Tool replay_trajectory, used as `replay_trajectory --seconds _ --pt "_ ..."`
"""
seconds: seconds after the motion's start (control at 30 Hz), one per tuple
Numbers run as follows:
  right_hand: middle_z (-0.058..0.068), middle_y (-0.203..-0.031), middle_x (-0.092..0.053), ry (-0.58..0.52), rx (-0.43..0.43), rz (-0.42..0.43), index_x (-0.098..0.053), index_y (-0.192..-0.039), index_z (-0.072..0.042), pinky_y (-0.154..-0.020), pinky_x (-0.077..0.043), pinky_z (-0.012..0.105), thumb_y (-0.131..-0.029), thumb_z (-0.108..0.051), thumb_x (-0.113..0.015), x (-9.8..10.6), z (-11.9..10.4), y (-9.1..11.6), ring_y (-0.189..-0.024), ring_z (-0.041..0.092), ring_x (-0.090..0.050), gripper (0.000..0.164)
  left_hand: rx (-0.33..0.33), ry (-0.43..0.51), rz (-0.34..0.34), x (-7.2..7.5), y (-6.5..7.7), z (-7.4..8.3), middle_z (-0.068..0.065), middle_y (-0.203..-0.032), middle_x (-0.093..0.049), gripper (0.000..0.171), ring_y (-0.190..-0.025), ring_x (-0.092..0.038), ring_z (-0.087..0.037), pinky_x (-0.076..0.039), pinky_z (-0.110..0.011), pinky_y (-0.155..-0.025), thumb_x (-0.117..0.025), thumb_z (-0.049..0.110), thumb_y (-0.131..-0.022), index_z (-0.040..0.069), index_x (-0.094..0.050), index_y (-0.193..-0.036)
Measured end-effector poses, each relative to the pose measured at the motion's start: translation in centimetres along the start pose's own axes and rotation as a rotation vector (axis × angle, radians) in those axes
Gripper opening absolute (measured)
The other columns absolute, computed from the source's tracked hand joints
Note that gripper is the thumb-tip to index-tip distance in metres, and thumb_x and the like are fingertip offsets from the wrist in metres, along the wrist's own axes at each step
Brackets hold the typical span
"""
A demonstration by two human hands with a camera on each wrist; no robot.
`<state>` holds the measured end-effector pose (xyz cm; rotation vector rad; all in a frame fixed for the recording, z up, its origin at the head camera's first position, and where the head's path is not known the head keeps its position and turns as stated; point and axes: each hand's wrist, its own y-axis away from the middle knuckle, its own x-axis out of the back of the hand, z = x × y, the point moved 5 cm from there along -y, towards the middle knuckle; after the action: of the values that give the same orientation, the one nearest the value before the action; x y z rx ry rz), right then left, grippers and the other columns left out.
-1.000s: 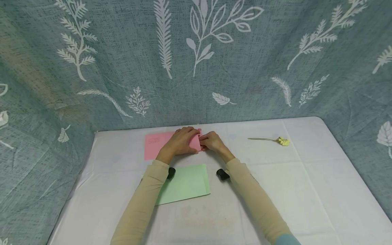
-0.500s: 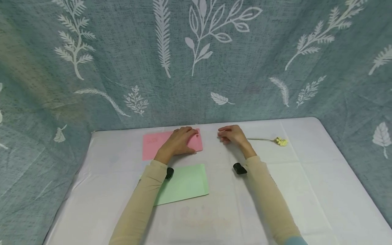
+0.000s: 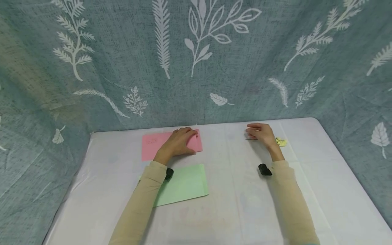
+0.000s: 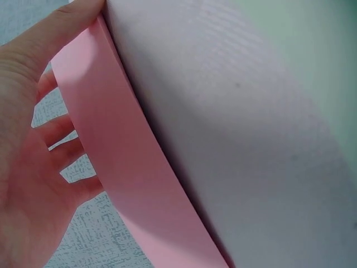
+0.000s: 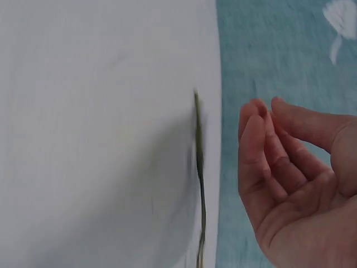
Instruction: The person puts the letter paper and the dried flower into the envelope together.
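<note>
A pink envelope (image 3: pixel 151 149) with small print lies at the back of the white table. Across its right part, my left hand (image 3: pixel 179 142) grips it, thumb on the near edge and fingers at the far edge. The left wrist view shows the thumb and fingers spanning the pink paper (image 4: pixel 117 134). Further right, my right hand (image 3: pixel 261 133) hovers over a yellow flower (image 3: pixel 280 142) with a thin stem, hiding most of that stem. In the right wrist view the stem (image 5: pixel 199 151) lies apart from the loosely bent fingers (image 5: pixel 252 145), which hold nothing.
A green envelope (image 3: pixel 186 185) lies nearer the front, partly under the left forearm. The white table (image 3: pixel 220 211) ends at the back against a blue-green leaf-patterned curtain (image 3: pixel 171 98). A black wrist camera (image 3: pixel 264 169) sits on the right wrist.
My right hand has left the right end of the pink envelope and travelled right to above the flower stem. My left hand stays on the pink envelope.
</note>
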<state>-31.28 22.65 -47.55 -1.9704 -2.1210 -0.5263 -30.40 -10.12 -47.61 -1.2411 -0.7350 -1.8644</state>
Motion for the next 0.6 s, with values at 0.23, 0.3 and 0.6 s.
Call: replay_trajectory --seconds 0.23,0.3,0.6 --pt "0.028 -0.126 -0.058 0.001 0.001 0.057 -0.052 -0.134 0.010 -0.079 -0.055 0.024 -0.099 -0.014 -0.059 4.8 1.2 1.8 -0.088 0.004 -0.066 0.043 0.000 0.013 -0.006 0.1 0.0 0.0 -0.017 -0.145 -0.044 0.079 -0.135 -0.039 -0.034 -0.026 -0.053 -0.113 -0.084 0.037 -0.077 0.013 -0.049 -0.143" --pt "0.023 -0.124 -0.061 0.016 -0.012 0.067 -0.052 -0.135 0.010 -0.078 -0.055 0.022 -0.099 -0.015 -0.059 6.0 1.7 2.2 -0.087 0.001 -0.064 0.045 0.003 0.013 -0.008 0.1 -0.1 0.0 -0.017 -0.145 -0.044 0.079 -0.136 -0.039 -0.034 -0.026 -0.053 -0.113 -0.084 0.037 -0.077 0.013 -0.049 -0.143" --pt "0.029 -0.134 -0.054 0.248 -0.063 0.052 -0.051 -0.137 0.007 -0.077 -0.046 0.013 -0.099 -0.020 -0.058 10.1 4.2 4.0 -0.104 0.011 -0.058 0.047 0.006 0.013 -0.004 0.1 0.1 0.0 -0.017 -0.145 -0.044 0.079 -0.137 -0.038 -0.034 -0.025 -0.053 -0.114 -0.083 0.037 -0.077 0.013 -0.049 -0.143"
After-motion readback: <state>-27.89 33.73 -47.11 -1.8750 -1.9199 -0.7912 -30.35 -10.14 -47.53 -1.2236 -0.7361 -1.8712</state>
